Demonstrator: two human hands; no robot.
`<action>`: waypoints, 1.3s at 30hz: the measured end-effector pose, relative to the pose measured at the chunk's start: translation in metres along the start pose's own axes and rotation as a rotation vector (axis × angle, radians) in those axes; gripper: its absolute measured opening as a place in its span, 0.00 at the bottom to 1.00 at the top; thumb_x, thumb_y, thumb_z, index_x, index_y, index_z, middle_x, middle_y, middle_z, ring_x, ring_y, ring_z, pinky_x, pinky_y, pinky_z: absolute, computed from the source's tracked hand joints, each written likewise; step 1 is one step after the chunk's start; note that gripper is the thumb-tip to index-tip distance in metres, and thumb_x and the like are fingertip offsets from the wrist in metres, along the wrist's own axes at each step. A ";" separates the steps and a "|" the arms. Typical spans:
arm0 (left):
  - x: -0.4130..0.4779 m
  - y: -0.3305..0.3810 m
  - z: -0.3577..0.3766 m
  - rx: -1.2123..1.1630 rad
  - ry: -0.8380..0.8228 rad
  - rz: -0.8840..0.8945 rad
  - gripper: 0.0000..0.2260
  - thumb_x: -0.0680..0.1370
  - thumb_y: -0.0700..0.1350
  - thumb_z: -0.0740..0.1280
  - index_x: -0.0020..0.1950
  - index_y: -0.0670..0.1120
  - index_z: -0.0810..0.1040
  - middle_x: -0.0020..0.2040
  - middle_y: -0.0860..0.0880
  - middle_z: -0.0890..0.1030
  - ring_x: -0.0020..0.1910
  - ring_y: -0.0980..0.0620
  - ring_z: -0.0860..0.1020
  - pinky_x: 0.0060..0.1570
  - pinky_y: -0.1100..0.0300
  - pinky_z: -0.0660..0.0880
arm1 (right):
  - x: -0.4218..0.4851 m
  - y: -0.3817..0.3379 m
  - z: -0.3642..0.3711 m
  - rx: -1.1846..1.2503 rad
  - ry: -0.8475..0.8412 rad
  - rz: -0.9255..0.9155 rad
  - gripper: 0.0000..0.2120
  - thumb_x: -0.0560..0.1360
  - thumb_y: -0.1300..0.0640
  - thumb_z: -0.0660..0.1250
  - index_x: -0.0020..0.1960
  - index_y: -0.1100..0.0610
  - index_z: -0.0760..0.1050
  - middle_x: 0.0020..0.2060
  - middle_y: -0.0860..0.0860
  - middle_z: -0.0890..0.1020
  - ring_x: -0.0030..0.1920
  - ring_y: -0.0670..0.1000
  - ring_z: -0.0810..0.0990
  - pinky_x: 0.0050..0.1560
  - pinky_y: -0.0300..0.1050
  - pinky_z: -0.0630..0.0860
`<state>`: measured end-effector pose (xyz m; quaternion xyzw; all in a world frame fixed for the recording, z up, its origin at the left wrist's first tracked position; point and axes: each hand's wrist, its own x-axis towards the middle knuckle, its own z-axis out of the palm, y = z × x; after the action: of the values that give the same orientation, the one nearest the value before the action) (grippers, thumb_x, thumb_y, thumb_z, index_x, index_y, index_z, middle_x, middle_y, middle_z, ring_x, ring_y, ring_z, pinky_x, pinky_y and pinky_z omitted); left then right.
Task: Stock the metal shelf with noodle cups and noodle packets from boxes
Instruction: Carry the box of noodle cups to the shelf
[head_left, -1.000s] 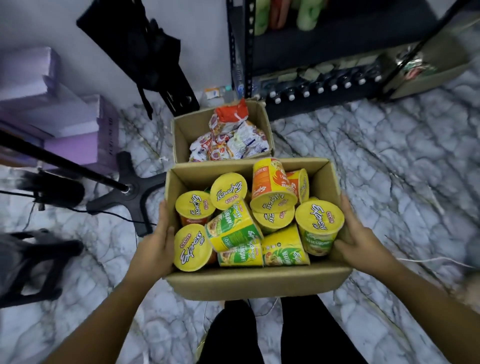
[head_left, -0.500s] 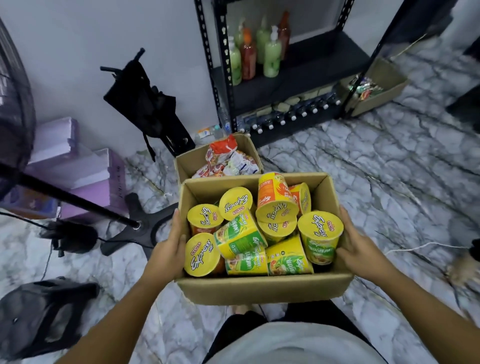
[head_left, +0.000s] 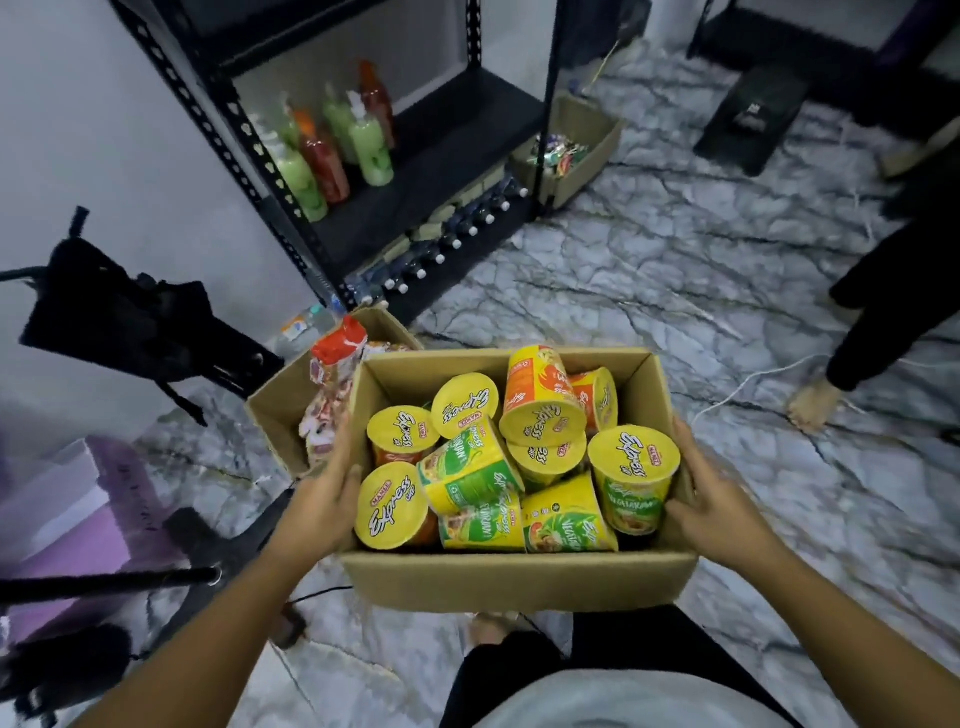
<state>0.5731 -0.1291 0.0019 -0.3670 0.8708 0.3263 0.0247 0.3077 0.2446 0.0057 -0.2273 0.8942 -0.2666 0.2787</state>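
In the head view, a plain brown cardboard box (head_left: 519, 577), matte and open-topped, is held above the floor (head_left: 675, 291), which is glossy grey marble with dark veins. The box is filled with cups (head_left: 634, 457), tapered and round, with flat yellow foil lids and glossy green or orange sides; some stand upright and others lie tipped across them. Behind its left corner a second cardboard box, the packet box (head_left: 275, 410), is seen on the floor with crinkled plastic packets (head_left: 337, 353) in it. Further back stands the shelf (head_left: 457, 119), of black perforated metal posts and dark boards, with green and red plastic bottles (head_left: 369, 150) on one level.

Compared with half a second earlier, the box has been carried closer to the shelf, and the packet box is now partly hidden behind it.

The left wall is gripped by the left hand (head_left: 322, 504), thumb over the rim and fingers apparently curled beneath, though these are hidden. The right wall is clasped likewise by the right hand (head_left: 711, 509), thumb laid along the rim. Both forearms are stretched forward.
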 end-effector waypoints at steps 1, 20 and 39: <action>0.010 0.008 0.000 0.021 -0.015 0.018 0.33 0.86 0.46 0.59 0.83 0.62 0.41 0.52 0.34 0.83 0.42 0.41 0.79 0.47 0.46 0.76 | -0.005 0.005 0.000 0.013 0.021 0.019 0.53 0.76 0.67 0.67 0.77 0.28 0.36 0.66 0.67 0.76 0.57 0.68 0.80 0.52 0.64 0.78; 0.243 0.230 0.077 0.290 -0.425 0.339 0.32 0.87 0.51 0.57 0.83 0.64 0.39 0.63 0.36 0.82 0.57 0.41 0.82 0.60 0.49 0.77 | -0.004 0.115 -0.049 0.276 0.328 0.457 0.53 0.78 0.64 0.69 0.77 0.29 0.33 0.54 0.68 0.82 0.41 0.63 0.83 0.42 0.60 0.80; 0.364 0.399 0.152 0.353 -0.517 0.598 0.32 0.87 0.49 0.56 0.82 0.65 0.39 0.63 0.36 0.82 0.55 0.38 0.82 0.55 0.47 0.78 | 0.052 0.166 -0.129 0.400 0.557 0.617 0.52 0.77 0.67 0.67 0.77 0.26 0.38 0.57 0.73 0.79 0.45 0.67 0.83 0.44 0.64 0.81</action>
<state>0.0163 -0.0608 -0.0010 0.0049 0.9464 0.2465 0.2088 0.1462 0.3858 -0.0237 0.1880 0.8918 -0.3896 0.1327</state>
